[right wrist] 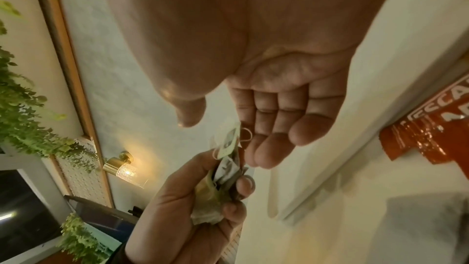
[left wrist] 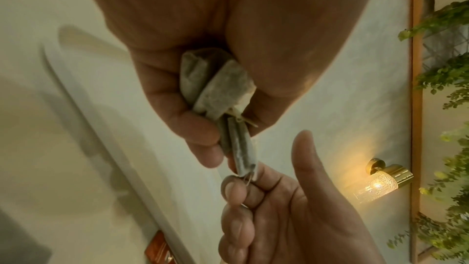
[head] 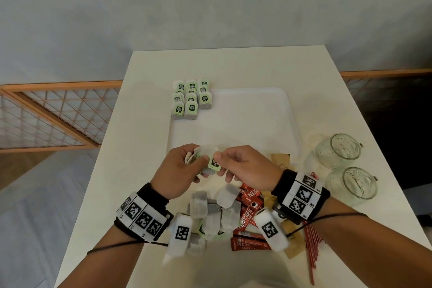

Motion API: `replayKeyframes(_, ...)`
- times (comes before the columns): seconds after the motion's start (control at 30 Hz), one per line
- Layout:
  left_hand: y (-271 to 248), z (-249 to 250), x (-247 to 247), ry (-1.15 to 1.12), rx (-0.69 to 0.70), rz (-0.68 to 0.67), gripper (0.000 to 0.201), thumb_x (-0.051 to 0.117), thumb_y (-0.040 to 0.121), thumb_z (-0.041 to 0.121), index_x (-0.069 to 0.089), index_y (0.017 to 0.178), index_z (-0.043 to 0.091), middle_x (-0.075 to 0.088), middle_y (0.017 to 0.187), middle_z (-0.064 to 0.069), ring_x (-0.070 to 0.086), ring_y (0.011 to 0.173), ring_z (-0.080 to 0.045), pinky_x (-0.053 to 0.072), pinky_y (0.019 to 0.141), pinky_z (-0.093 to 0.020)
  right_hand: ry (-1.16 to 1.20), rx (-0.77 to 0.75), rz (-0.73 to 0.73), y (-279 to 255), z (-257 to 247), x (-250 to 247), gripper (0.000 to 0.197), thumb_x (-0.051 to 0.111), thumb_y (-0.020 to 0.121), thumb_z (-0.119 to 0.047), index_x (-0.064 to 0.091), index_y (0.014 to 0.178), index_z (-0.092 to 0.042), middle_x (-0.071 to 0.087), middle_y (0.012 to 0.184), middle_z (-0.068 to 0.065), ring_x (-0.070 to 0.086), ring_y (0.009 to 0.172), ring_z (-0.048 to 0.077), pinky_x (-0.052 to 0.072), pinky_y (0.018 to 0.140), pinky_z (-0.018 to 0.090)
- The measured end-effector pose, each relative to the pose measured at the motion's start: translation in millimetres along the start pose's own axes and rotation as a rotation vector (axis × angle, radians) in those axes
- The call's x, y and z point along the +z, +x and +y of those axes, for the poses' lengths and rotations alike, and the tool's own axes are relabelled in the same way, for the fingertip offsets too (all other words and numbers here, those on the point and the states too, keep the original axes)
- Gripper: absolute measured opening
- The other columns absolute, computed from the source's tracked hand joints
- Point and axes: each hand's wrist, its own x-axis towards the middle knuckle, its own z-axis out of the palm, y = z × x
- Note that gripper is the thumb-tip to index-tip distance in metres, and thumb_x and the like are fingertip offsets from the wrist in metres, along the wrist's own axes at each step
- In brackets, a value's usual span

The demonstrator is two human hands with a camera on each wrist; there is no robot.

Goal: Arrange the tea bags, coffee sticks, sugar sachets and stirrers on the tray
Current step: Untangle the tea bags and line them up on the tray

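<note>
My left hand (head: 195, 161) grips a small bunch of tea bags (left wrist: 218, 85) just above the near edge of the white tray (head: 245, 110). One tea bag with a green tag (head: 214, 163) sticks out of the bunch toward my right hand (head: 222, 162). The right fingers (right wrist: 269, 138) lie under its tagged end, and the thumb (left wrist: 303, 148) stands a little off it. Several tagged tea bags (head: 190, 98) sit in rows at the tray's far left corner. Loose tea bags (head: 210, 213), red coffee sticks (head: 247, 217), brown sugar sachets (head: 280, 159) and red stirrers (head: 311, 241) lie below my wrists.
Two empty glass jars (head: 336, 149) (head: 357, 184) lie on their sides at the right of the white table (head: 145, 147). An orange-framed railing (head: 46, 112) runs beside the table on the left. The wall stands behind the far edge.
</note>
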Motion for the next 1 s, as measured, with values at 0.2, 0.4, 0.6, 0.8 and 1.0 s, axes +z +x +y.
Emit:
replayKeyframes(0.2, 2.1, -0.3, -0.7, -0.025, -0.007, 0.006, 0.009, 0.063, 0.097, 0.008, 0.071, 0.101, 0.008, 0.075, 0.078, -0.013, 0.07, 0.068, -0.022, 0.053, 0.056, -0.033, -0.01, -0.043, 0.066, 2.8, 7.1, -4.6, 0.015, 0.07, 0.095, -0.027, 0.074, 0.102, -0.014, 0.075, 0.084, 0.006, 0.067, 0.067, 0.01, 0.047, 0.061, 0.016)
replayKeyframes(0.4, 1.5, 1.4, -4.0, -0.053, 0.006, -0.009, 0.016, 0.071, 0.093, 0.022, 0.071, 0.103, 0.01, 0.075, 0.086, -0.013, 0.068, 0.069, -0.022, 0.052, 0.056, -0.032, 0.024, -0.033, 0.101, 4.9, 5.6, -4.7, 0.014, 0.072, 0.093, -0.03, 0.069, 0.086, -0.019, 0.07, 0.069, -0.001, 0.065, 0.065, 0.013, 0.052, 0.059, 0.028)
replayKeyframes(0.6, 3.8, -3.1, -8.1, -0.074, 0.037, 0.08, 0.017, 0.078, 0.087, 0.016, 0.072, 0.103, 0.016, 0.07, 0.085, -0.016, 0.066, 0.071, -0.019, 0.053, 0.056, -0.031, 0.146, -0.027, 0.109, 7.3, 8.9, -7.1, 0.021, 0.072, 0.094, -0.023, 0.063, 0.097, -0.004, 0.078, 0.082, 0.006, 0.07, 0.081, 0.042, 0.051, 0.07, 0.047)
replayKeyframes(0.8, 6.8, -4.2, -5.6, -0.071, 0.074, 0.067, 0.019, 0.079, 0.086, 0.014, 0.071, 0.103, 0.011, 0.069, 0.084, -0.006, 0.059, 0.065, -0.013, 0.053, 0.055, -0.029, 0.145, -0.086, 0.1, 10.4, 8.4, -5.7, 0.02, 0.075, 0.09, -0.011, 0.066, 0.107, -0.006, 0.077, 0.089, 0.012, 0.074, 0.079, 0.021, 0.058, 0.08, 0.032)
replayKeyframes(1.0, 9.0, -3.7, -6.5, -0.09, 0.09, 0.101, 0.018, 0.078, 0.085, 0.009, 0.07, 0.101, 0.009, 0.07, 0.085, -0.007, 0.061, 0.065, -0.014, 0.054, 0.055, -0.029, 0.052, -0.1, 0.088, 13.0, 7.7, 0.1, 0.014, 0.072, 0.093, -0.017, 0.076, 0.105, -0.013, 0.072, 0.079, -0.006, 0.065, 0.072, 0.01, 0.052, 0.072, 0.023)
